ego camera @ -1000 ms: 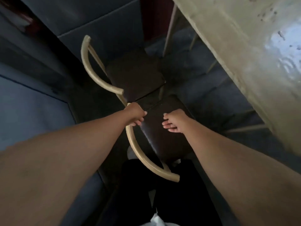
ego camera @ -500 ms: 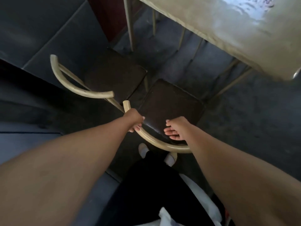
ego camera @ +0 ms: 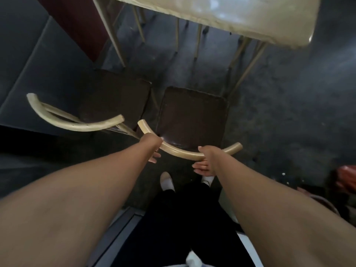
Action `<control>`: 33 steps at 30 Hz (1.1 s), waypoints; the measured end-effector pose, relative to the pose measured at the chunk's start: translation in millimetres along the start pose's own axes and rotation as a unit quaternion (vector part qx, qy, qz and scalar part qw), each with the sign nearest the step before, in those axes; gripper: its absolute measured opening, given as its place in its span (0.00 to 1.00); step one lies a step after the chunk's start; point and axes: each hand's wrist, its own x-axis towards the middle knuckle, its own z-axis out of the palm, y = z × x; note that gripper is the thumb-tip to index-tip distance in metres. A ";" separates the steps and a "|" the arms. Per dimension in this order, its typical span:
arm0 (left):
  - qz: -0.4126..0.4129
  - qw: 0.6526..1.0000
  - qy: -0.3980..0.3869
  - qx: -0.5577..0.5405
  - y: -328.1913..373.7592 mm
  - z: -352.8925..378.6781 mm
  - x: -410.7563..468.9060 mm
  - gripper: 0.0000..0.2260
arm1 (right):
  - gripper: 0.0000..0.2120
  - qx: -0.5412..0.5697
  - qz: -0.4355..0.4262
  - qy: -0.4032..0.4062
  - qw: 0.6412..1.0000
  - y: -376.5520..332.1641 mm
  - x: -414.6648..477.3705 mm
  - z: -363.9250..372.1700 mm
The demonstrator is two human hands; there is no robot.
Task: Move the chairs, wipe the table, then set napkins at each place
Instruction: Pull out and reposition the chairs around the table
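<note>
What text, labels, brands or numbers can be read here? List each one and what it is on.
None can be read. The table, the two chairs, the floor and the red object at the right edge show no lettering; the view is dim and blurred.

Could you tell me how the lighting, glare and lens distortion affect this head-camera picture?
Head view: glare washes out the table top; the floor and both dark chair seats sit in dim light with little detail; wide-angle distortion swells the forearms and bends straight edges; the left hand and right hand on the curved chair back look slightly soft.
</note>
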 end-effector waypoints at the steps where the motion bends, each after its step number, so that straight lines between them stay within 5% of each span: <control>1: -0.001 1.000 -0.001 -0.006 -0.9 -0.5 3.7 0.21 | 0.19 0.017 0.004 -0.001 1.000 1.4 1.1 3.5; 15: -0.058 0.987 -0.033 -0.145 13.8 25.0 54.5 0.15 | 0.20 0.322 0.044 0.000 0.946 -7.7 46.4 24.9; 22: -0.079 0.983 -0.030 -0.160 43.7 22.2 59.2 0.15 | 0.20 0.347 0.036 0.009 0.937 -36.6 38.3 15.3; 33: 0.010 0.981 -0.011 -0.195 153.4 12.8 37.6 0.19 | 0.27 0.396 -0.058 0.032 0.916 -125.0 9.5 -4.0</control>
